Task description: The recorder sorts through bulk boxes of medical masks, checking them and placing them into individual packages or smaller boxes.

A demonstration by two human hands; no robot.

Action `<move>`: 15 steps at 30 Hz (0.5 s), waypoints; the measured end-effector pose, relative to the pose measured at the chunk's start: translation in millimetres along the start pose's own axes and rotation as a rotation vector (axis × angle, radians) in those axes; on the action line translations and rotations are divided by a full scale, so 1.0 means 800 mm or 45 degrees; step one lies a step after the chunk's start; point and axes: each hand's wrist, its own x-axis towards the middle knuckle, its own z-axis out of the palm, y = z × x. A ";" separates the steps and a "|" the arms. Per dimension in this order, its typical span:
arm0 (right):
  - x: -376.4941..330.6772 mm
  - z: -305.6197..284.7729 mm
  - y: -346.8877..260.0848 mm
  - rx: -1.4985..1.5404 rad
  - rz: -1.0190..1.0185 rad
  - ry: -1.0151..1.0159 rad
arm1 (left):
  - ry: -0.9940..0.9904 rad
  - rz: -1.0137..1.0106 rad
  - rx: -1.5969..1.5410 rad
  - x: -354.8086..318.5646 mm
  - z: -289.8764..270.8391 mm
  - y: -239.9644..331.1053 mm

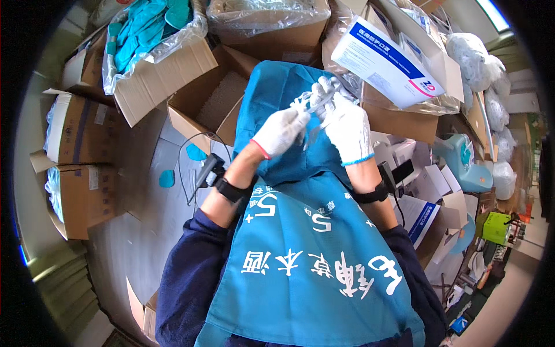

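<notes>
My left hand point(281, 134), in a white knitted glove with a red cuff edge, is closed with its fingertips pinching pale, thin straps point(315, 108). My right hand point(350, 128), in a matching glove with a blue cuff edge, is closed on the same straps from the other side. The straps look loose and tangled, and a short length dangles between the hands; their exact kind is hard to make out. Both hands are held over the upper part of a teal apron point(289, 87), which spreads across my lap and has white lettering.
Ahead to the left, an open carton point(159, 78) holds teal fabric pieces point(150, 40). An open brown box point(202, 104) stands beside it. To the right, a white printed box point(381, 63) lies on another carton point(399, 121). Stacked cartons point(87, 196) stand at left; a teal scrap point(166, 178) lies on the floor.
</notes>
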 end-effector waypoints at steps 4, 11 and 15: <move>-0.003 -0.024 0.008 1.033 0.237 0.239 | 0.234 -0.103 -0.609 -0.012 -0.030 -0.004; -0.002 -0.006 -0.056 1.463 0.453 0.335 | 0.450 -0.126 -1.196 0.020 -0.020 -0.024; 0.004 0.015 -0.070 1.714 0.491 0.098 | 0.186 0.351 0.180 0.029 0.004 -0.044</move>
